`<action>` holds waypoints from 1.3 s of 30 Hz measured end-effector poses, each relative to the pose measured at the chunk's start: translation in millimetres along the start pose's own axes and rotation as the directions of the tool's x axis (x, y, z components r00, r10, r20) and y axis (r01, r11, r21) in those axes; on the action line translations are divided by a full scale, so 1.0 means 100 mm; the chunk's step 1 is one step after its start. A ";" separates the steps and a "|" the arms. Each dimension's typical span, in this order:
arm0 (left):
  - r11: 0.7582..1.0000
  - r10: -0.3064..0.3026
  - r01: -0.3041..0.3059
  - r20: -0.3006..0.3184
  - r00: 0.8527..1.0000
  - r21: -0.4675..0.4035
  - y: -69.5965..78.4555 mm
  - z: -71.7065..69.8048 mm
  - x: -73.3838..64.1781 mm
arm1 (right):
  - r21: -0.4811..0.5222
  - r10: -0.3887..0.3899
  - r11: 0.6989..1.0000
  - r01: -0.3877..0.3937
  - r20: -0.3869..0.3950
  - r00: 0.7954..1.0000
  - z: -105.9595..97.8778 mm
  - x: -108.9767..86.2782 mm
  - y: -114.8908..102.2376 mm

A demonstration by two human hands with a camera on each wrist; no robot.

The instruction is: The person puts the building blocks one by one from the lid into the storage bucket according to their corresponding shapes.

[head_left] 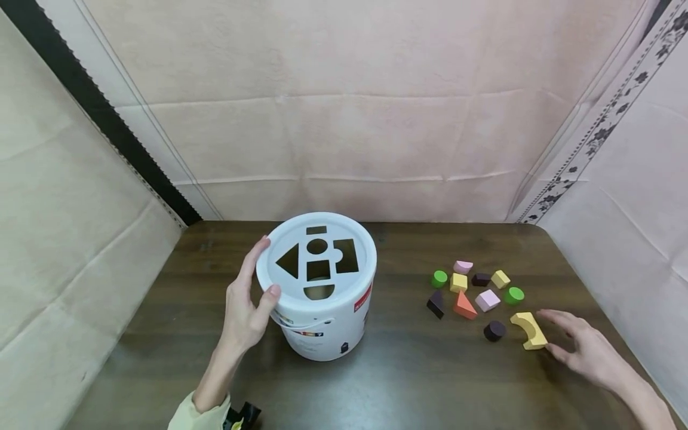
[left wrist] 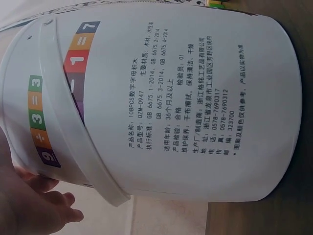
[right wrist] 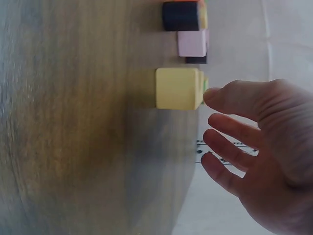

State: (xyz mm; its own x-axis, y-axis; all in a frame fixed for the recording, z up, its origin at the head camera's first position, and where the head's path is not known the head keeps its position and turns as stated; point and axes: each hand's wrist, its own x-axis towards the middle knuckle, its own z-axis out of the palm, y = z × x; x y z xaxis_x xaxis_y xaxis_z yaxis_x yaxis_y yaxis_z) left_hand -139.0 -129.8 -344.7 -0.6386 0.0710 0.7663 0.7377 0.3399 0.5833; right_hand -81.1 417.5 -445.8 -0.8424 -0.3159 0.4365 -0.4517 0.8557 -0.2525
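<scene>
A white bucket (head_left: 322, 347) stands upright at the middle of the table, its lid (head_left: 344, 230) cut with shaped holes. My left hand (head_left: 246, 313) holds it at the left rim, thumb at the near edge and index finger further back. In the left wrist view, printed text covers the bucket (left wrist: 220, 112), with curled fingers (left wrist: 54, 208) beside its upper end. A yellow arch block (head_left: 529, 330) lies on the table at the right. My right hand (head_left: 588, 352) is beside it, fingers spread, thumb tip right at its near end.
Left of the arch lie several small blocks, among them a black cylinder (head_left: 494, 331), an orange triangle (head_left: 464, 306), a pink cube (head_left: 487, 300) and a green cylinder (head_left: 513, 295). Pale cloth (head_left: 349, 137) hangs behind the wooden table (head_left: 403, 382) and along both sides.
</scene>
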 end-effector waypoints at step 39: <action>0.999 -0.041 0.041 0.013 0.999 0.006 0.04 0.01 -0.01 | 0.248 0.127 0.956 -0.157 0.135 0.983 0.19 -0.03 0.27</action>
State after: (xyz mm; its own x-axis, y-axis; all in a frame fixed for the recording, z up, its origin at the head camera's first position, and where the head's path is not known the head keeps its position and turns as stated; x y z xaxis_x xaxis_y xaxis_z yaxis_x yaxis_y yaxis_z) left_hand -135.6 -127.7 -343.2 -0.6712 0.0693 0.7380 0.7095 0.3482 0.6126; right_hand -96.6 433.3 -470.1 -0.9247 -0.2571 0.2807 -0.3721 0.7658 -0.5244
